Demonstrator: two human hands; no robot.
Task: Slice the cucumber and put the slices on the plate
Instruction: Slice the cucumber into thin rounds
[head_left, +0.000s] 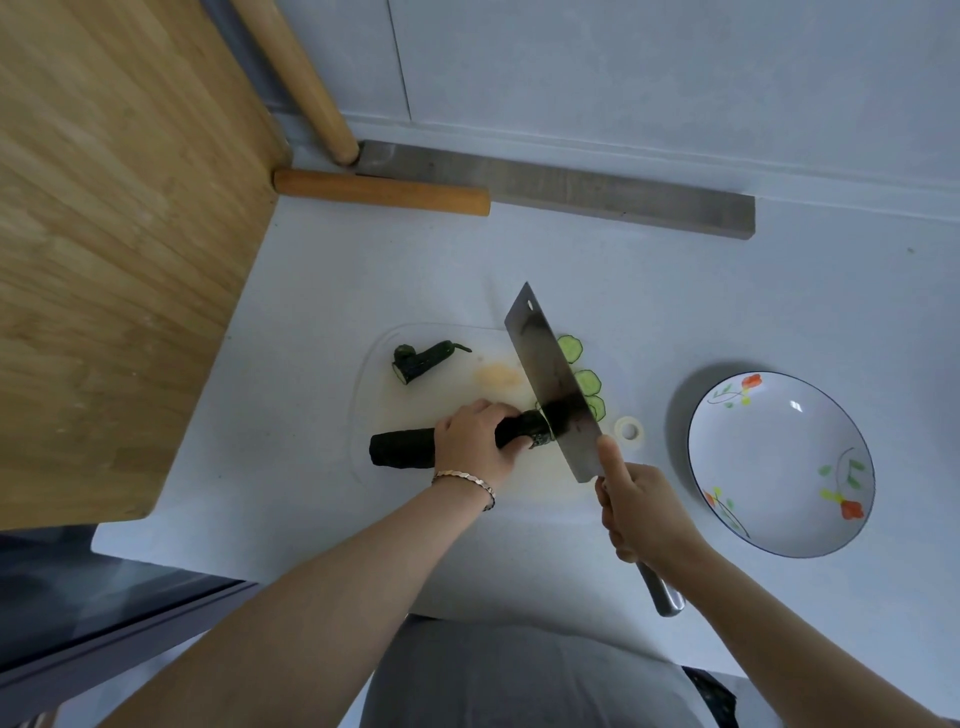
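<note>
A dark green cucumber (402, 448) lies across the near part of a translucent cutting board (457, 384). My left hand (475, 441) grips the cucumber near its right end. My right hand (641, 512) holds the handle of a steel cleaver (553, 387), whose blade stands at the cucumber's cut end. Three pale green slices (587, 382) lie on the board just right of the blade. A cut-off stem end (421, 358) rests at the board's far left. A white plate (782, 465) with flower patterns sits to the right and holds nothing.
A large wooden board (119, 249) leans at the left. Two wooden rolling pins (382, 192) and a long grey metal bar (571, 189) lie along the back wall. A small white ring (629, 431) sits between cutting board and plate. The white counter's front edge runs near my body.
</note>
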